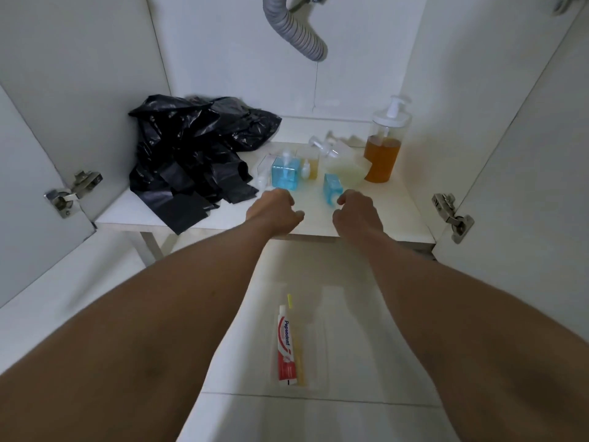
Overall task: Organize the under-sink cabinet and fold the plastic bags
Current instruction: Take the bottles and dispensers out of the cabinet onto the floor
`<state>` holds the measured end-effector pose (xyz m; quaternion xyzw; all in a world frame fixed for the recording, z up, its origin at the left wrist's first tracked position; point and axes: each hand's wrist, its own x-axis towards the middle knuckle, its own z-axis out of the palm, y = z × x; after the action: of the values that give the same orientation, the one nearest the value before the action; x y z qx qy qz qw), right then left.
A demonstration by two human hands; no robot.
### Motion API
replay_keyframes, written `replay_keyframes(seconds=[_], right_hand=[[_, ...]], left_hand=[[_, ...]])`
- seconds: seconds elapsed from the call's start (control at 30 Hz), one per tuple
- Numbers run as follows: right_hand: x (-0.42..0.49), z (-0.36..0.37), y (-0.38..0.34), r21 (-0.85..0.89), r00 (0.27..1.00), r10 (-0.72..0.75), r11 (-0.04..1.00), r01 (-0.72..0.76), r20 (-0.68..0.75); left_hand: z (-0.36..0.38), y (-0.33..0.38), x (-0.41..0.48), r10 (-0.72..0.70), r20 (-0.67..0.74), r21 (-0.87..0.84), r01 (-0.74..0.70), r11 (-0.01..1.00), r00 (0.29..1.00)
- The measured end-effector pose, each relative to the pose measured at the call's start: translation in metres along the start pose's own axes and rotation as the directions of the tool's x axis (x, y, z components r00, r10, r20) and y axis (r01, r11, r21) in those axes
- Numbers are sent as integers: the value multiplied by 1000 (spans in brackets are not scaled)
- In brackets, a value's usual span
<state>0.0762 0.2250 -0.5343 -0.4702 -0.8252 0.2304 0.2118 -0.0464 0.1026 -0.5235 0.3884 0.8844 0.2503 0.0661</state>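
My two bare forearms stretch straight ahead, side by side with a gap between them. My left hand (273,212) and right hand (357,215) face palm down, fingers curled under, holding nothing.

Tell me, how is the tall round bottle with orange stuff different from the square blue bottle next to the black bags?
The tall round clear pump bottle of orange liquid is much taller than the short square bottle of blue liquid. The orange one is round and stands by the right cabinet wall. The blue one is boxy and stands nearer the black plastic bags. Both are see-through and stand upright.
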Motion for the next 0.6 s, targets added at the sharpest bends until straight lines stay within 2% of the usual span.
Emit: replay_keyframes(seconds=[0.13,0.27,0.43,0.6], right_hand=[[34,8,8,53,999,-11,998,13,-42],[50,32,25,111,999,33,993,-31,-23],[69,59,30,145,989,90,987,-73,-116],[76,77,26,100,973,115,990,-96,-201]], left_hand=[[7,-7,33,-62,-103,-104,51,993,993],[23,-22,66,-216,-272,-211,160,964,938],[39,-45,102,-282,-276,-225,223,948,919],[52,-55,118,-312,-371,-213,247,946,875]])
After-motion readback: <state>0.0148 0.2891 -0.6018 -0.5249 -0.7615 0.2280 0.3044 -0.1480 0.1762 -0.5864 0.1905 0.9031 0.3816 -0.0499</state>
